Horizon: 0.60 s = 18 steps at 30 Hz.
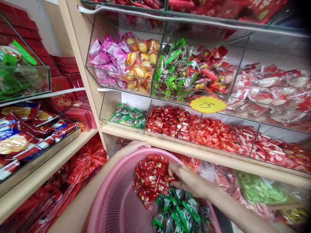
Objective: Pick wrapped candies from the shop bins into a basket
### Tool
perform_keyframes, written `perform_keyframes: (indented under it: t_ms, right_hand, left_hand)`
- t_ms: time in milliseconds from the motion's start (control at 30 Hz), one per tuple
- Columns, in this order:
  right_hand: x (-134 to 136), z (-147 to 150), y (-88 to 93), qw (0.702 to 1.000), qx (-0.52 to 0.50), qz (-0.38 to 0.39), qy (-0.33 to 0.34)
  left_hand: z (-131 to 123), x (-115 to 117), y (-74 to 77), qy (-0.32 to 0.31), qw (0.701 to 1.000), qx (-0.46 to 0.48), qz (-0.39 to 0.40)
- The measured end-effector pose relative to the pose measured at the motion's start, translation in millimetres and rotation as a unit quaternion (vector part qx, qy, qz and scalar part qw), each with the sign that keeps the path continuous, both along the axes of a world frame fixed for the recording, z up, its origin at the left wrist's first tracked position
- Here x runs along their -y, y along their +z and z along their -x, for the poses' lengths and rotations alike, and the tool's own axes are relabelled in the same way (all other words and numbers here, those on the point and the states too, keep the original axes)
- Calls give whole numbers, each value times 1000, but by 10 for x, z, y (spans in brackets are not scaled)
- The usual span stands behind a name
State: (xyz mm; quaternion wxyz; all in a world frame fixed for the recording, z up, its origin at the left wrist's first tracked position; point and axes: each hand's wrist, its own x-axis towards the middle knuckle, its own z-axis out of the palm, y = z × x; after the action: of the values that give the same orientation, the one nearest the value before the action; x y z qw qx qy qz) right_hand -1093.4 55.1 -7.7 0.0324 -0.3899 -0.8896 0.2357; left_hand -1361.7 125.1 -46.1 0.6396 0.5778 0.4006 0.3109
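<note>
A pink mesh basket is at the bottom centre. Red-wrapped candies lie heaped in it, beside green-wrapped candies at its lower right. My right hand reaches into the basket from the right, its curled fingers closed at the edge of the red candies. My left hand is at the basket's far rim, near the wooden shelf edge; its fingers lie stretched along the rim, and part of the hand is hidden behind it.
Clear bins of red candies and small green packets stand on the shelf ahead, under larger bins. A yellow price tag hangs there. Wrapped biscuits fill a left shelf; bagged goods sit below right.
</note>
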Motion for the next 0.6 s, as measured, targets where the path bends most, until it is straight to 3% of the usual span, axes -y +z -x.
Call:
perform_keyframes:
  t_ms: [367, 467, 600]
  right_hand:
    - [38, 99, -119, 998, 12, -45, -35]
    - [30, 99, 13, 996, 14, -62, -56]
    - [-153, 48, 343, 989, -22, -111, -91]
  left_hand:
    - [-14, -5, 14, 24, 999, 7, 44]
    - [-1, -19, 8, 22, 999, -5, 24]
    - [24, -33, -2, 17, 999, -27, -14]
